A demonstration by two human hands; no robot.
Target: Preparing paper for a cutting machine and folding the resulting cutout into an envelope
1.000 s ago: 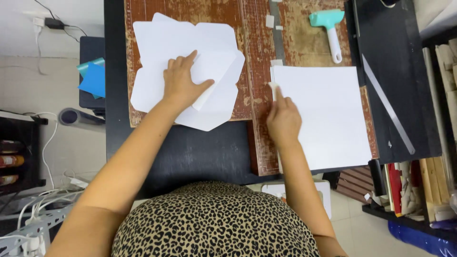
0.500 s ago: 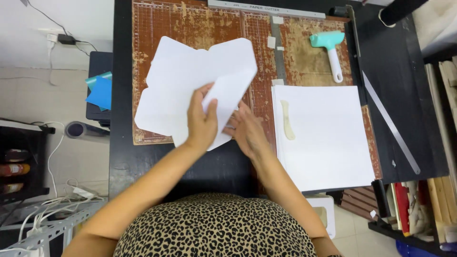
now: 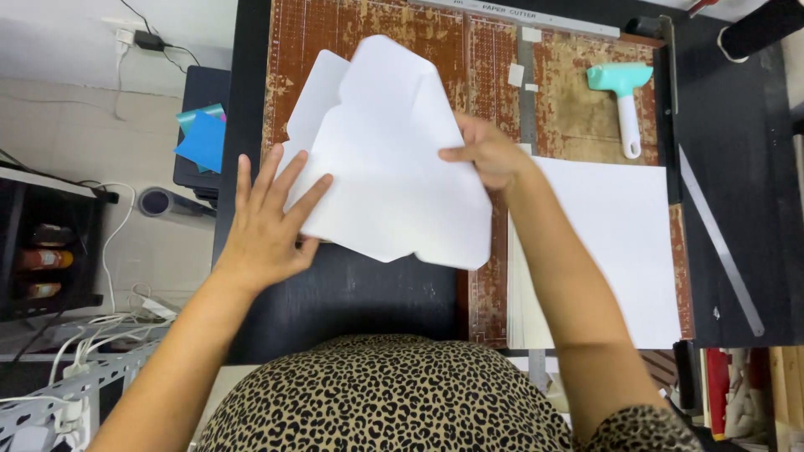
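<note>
A white cut-out paper sheet (image 3: 394, 159), shaped like an unfolded envelope, is lifted over the brown cutting mat (image 3: 435, 42). My right hand (image 3: 486, 151) pinches its right edge and holds it up. My left hand (image 3: 268, 222) lies flat with fingers spread on the lower left of the sheet stack. More white cut-out sheets (image 3: 314, 100) show beneath the lifted one, at its upper left.
A stack of plain white paper (image 3: 611, 251) lies to the right. A teal-headed roller with a white handle (image 3: 624, 96) rests at the mat's top right. A metal ruler (image 3: 720, 243) lies on the black table. Blue paper (image 3: 201, 138) sits on a stand left of the table.
My right hand left the plain paper stack, crossed to the cut-out sheets and lifted the top one by its right edge. My left hand slid to the lower left of the stack.
</note>
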